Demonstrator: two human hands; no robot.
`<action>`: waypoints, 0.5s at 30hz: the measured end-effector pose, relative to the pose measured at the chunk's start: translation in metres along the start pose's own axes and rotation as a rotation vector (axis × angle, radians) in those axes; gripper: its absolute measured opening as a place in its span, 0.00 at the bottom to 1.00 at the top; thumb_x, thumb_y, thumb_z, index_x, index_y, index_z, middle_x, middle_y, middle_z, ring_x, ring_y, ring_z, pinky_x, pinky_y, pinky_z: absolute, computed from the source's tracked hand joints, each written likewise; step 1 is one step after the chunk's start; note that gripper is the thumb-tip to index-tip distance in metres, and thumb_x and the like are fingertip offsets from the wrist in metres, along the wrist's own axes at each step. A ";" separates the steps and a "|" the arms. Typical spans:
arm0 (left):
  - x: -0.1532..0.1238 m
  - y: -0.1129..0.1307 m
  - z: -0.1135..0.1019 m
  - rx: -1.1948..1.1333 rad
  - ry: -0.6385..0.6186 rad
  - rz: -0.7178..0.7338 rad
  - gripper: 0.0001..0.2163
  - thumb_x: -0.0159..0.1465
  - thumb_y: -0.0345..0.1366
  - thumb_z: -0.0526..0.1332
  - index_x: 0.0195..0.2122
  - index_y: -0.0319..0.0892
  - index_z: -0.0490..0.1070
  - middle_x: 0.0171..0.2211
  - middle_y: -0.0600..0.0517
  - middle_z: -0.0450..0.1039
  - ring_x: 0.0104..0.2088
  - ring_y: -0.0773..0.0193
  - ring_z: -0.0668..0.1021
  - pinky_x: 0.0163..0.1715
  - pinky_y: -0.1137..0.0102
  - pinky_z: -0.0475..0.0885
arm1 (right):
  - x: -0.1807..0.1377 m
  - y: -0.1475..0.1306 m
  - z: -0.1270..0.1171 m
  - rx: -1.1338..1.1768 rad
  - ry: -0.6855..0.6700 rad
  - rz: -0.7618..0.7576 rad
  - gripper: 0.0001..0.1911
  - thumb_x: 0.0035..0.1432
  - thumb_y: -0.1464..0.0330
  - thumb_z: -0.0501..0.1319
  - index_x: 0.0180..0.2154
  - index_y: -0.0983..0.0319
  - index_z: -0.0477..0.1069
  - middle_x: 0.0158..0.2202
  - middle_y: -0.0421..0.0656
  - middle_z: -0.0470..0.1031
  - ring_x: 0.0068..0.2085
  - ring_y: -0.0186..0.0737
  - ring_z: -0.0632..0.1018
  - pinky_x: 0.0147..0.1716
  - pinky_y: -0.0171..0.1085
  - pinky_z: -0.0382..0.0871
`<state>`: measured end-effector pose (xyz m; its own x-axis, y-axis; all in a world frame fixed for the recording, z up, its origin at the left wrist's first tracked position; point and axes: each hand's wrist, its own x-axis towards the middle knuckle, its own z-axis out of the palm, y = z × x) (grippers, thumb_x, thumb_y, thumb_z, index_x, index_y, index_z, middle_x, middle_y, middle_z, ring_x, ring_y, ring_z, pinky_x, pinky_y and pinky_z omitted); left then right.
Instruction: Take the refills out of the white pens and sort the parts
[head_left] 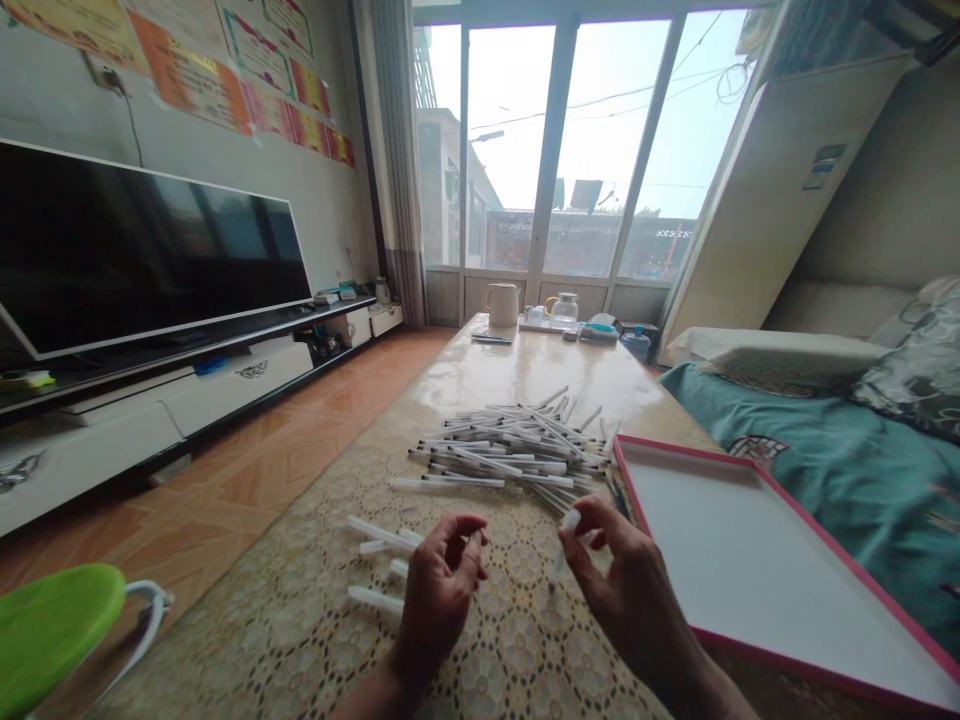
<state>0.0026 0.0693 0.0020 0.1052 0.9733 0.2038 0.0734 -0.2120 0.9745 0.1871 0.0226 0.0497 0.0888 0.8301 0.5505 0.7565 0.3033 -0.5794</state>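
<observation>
My right hand [616,566] pinches a white pen barrel [563,548] that hangs tip-down over the lace tablecloth. My left hand [442,580] is beside it with curled fingers pinched together; whether something small sits in them I cannot make out. A heap of white pens [510,450] lies just beyond both hands. A few loose white pen parts [379,535] lie to the left of my left hand.
A pink-rimmed white tray [739,545] lies at the table's right. A mug [502,303], a glass teapot [564,310] and small items stand at the far end. A green stool [52,625] is at lower left, a TV [142,250] left, a teal sofa [847,480] right.
</observation>
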 end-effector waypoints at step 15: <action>0.011 -0.005 0.002 -0.430 -0.236 -0.137 0.15 0.57 0.44 0.60 0.41 0.39 0.69 0.21 0.56 0.66 0.16 0.75 0.65 0.14 0.78 0.58 | -0.022 0.020 0.044 0.540 -0.504 0.268 0.20 0.60 0.56 0.51 0.27 0.64 0.69 0.18 0.34 0.56 0.20 0.28 0.60 0.19 0.28 0.52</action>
<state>0.0050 0.0807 -0.0006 0.3481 0.9328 0.0932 -0.3078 0.0198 0.9513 0.1718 0.0307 -0.0004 -0.1785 0.9802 0.0860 0.3198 0.1405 -0.9370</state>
